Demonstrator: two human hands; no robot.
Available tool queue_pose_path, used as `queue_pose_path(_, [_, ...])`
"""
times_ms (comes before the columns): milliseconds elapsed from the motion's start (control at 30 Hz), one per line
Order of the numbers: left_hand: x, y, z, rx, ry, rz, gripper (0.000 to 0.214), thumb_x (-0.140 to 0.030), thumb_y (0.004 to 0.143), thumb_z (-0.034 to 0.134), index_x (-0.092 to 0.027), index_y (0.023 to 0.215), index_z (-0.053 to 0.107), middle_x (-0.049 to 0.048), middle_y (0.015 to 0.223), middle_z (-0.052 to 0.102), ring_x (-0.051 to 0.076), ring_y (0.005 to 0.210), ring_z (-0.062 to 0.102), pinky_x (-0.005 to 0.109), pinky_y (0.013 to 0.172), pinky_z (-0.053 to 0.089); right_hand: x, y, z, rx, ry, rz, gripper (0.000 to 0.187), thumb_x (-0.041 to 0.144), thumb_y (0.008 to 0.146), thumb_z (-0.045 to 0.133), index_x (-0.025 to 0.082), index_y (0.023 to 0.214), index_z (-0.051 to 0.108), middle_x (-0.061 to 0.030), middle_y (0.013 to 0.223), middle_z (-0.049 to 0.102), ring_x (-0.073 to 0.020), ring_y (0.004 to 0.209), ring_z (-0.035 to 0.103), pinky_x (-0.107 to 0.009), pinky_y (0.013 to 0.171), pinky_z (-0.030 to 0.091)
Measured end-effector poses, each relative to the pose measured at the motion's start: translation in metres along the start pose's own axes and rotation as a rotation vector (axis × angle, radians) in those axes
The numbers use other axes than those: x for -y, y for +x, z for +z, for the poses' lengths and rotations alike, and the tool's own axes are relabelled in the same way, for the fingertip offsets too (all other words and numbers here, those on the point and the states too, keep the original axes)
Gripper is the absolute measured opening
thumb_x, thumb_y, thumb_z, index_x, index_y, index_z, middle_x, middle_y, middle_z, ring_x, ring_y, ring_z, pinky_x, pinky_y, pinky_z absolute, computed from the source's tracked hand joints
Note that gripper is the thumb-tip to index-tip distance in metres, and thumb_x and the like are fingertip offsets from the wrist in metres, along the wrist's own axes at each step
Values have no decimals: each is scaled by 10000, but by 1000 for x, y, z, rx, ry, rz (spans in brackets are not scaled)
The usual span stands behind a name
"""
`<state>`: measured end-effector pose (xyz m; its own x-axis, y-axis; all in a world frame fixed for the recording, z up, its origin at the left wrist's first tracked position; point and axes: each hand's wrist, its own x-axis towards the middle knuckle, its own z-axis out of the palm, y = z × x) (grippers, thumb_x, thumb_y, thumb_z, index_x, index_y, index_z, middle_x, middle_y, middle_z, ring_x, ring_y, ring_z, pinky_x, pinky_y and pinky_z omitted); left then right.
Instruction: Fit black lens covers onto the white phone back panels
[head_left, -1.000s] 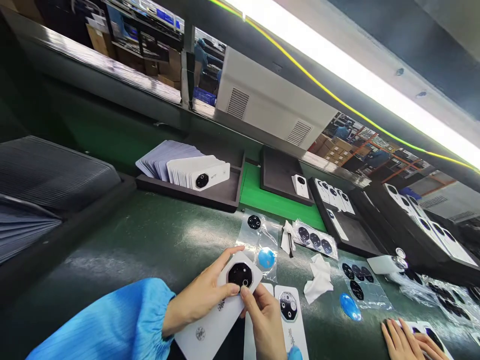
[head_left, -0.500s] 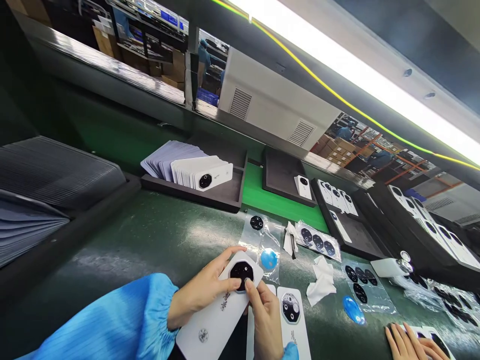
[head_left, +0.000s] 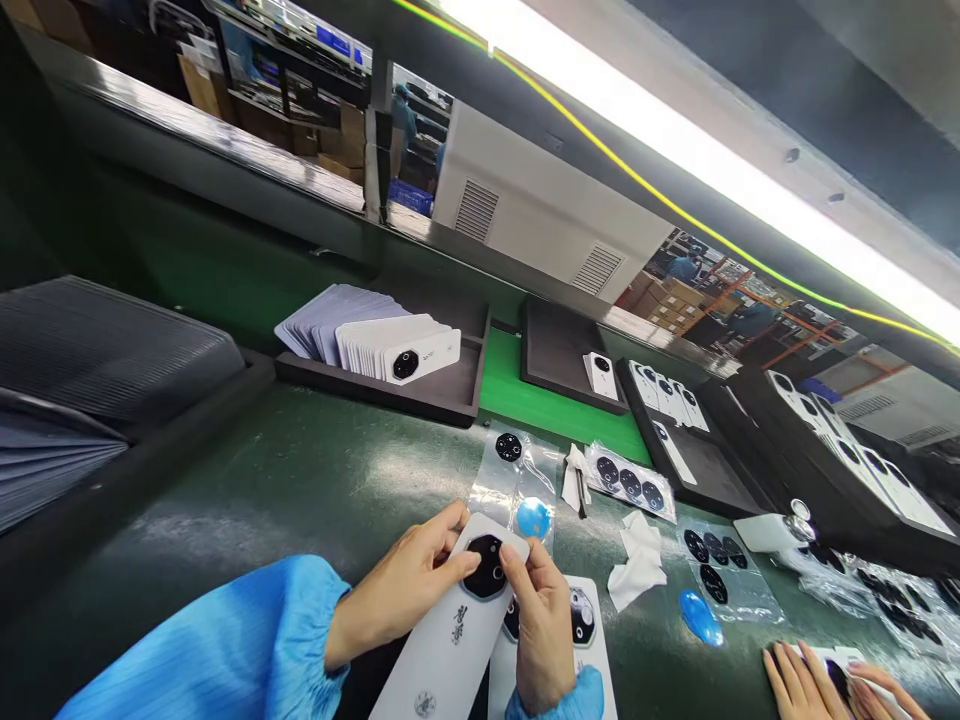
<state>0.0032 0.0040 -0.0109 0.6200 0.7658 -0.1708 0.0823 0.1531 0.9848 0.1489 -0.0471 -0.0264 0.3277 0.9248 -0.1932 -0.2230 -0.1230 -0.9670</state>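
A white phone back cover [head_left: 442,665], with dark writing and a round emblem, is tilted up between my hands. My left hand [head_left: 397,590] grips its left edge, thumb lying on the black camera lens plate [head_left: 480,585] near the top. Pinching the upper right corner is my right hand [head_left: 544,610], its thumb at the plate's edge. Below my right hand lie more white back covers [head_left: 600,690], partly hidden by it. Just beyond the held cover, a clear plastic sheet [head_left: 491,490] carries a black lens plate [head_left: 508,447] and a blue disc [head_left: 533,518].
Dark trays [head_left: 375,393] of white covers line the back of the green bench. White cloths [head_left: 637,560], a second blue disc [head_left: 700,617], bagged lens plates [head_left: 630,484] and a white bottle [head_left: 765,533] lie rightward. A co-worker's hands [head_left: 806,680] hold a cover at lower right.
The held cover has turned more upright. My right thumb has shifted from the lens plate's lower part up to the cover's upper right corner. The view has shifted slightly.
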Motion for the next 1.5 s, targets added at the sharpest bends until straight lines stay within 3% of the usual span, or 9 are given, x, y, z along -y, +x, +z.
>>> queue_pose_path(233, [-7, 2, -6, -19, 29, 32, 328, -517, 769, 516, -208, 703, 430, -33, 694, 455, 157, 683, 435, 262, 602, 337, 3, -3, 7, 22, -73, -9, 389, 532, 664, 739, 191, 617, 557, 43, 586, 509, -112, 583, 438, -222, 565, 405])
queue_pose_path(567, [-3, 4, -3, -121, -112, -33, 422, -525, 670, 587, -217, 572, 317, -79, 577, 293, 108, 576, 279, 238, 526, 235, 9, -1, 19, 75, -181, 26, 527, 615, 615, 728, 218, 547, 388, 74, 545, 330, -93, 543, 278, -229, 524, 306])
queue_pose_path(833, [-4, 5, -6, -125, -123, -70, 464, -586, 663, 578, -224, 583, 299, -79, 580, 289, 107, 562, 290, 235, 523, 251, 10, 0, 15, 70, -182, 53, 514, 679, 628, 681, 211, 606, 471, 49, 596, 426, -120, 598, 384, -237, 569, 361])
queue_pose_path(967, [-6, 7, -11, -138, -81, -47, 383, -543, 738, 501, -224, 608, 333, -69, 590, 339, 124, 567, 358, 245, 539, 314, 3, -3, 2, 201, -151, 120, 436, 617, 670, 695, 215, 695, 529, 40, 623, 493, -121, 587, 430, -236, 566, 361])
queue_pose_path(1033, [-7, 7, -14, -134, -24, -5, 282, -457, 710, 571, -211, 649, 448, -46, 646, 454, 156, 644, 444, 262, 605, 361, 3, -6, -1, 270, -179, 127, 424, 598, 657, 713, 209, 720, 558, 34, 636, 514, -122, 593, 437, -237, 567, 350])
queue_pose_path(1167, [-12, 5, -23, -62, 258, 117, 128, -287, 672, 640, -229, 786, 635, -5, 845, 597, 228, 887, 514, 298, 800, 374, 7, -14, 1, 321, -418, 28, 465, 644, 684, 646, 203, 635, 508, 50, 594, 429, -111, 581, 351, -237, 546, 285])
queue_pose_path(1333, [-26, -1, -37, 21, 456, 143, 83, -241, 641, 678, -210, 602, 612, -25, 686, 571, 194, 744, 521, 255, 674, 365, 11, -19, 6, 325, -720, -184, 416, 527, 821, 547, 200, 573, 487, 59, 541, 384, -98, 544, 333, -251, 528, 222])
queue_pose_path(1433, [-37, -2, -49, 16, 459, 173, 111, -238, 654, 668, -202, 574, 602, -45, 595, 574, 155, 630, 525, 226, 596, 363, 19, -16, 0, 417, -762, -218, 297, 463, 871, 517, 219, 757, 641, 18, 652, 577, -132, 618, 499, -238, 575, 332])
queue_pose_path(1500, [-46, 1, -62, -90, 446, 215, 147, -297, 719, 615, -200, 610, 596, -40, 603, 593, 155, 623, 555, 220, 583, 388, 26, -13, -10, 334, -724, -277, 246, 434, 862, 551, 252, 976, 672, -29, 908, 677, -191, 815, 591, -253, 719, 421])
